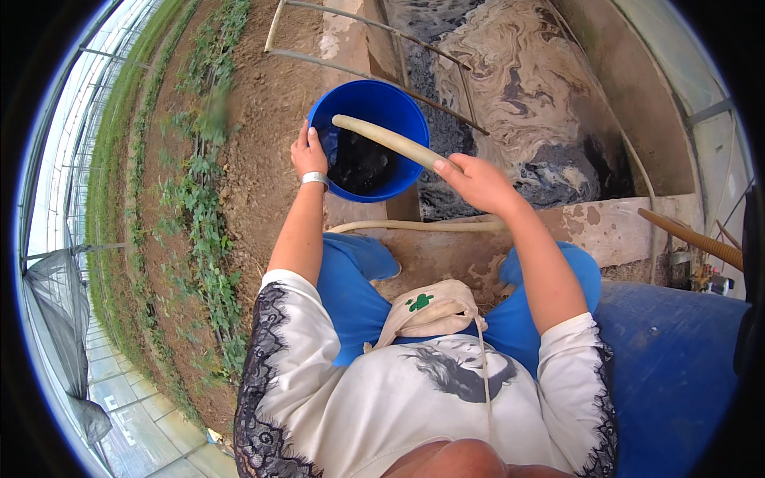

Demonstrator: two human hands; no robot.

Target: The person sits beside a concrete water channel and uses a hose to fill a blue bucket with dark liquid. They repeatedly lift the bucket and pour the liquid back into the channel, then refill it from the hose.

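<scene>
A round blue plastic bucket [369,141] stands before me, dark liquid [364,164] in its bottom. My left hand [309,153] grips the bucket's left rim, fingers over the edge. In my right hand [475,182] is a pale hose [388,138], its end pointing left above the bucket's opening. Behind the bucket, a thin metal frame [358,74] reaches over a concrete tank. Foamy dark liquid [514,95] with brown swirls fills the tank. More pale hose [412,226] lies across the concrete between my feet and the bucket.
Bare soil [269,119] and rows of green plants [206,209] lie to the left under a greenhouse cover. A large blue container [663,364] stands close on my right, with a brown ribbed hose [693,236] above it. The tank's concrete wall [597,224] runs at the right front.
</scene>
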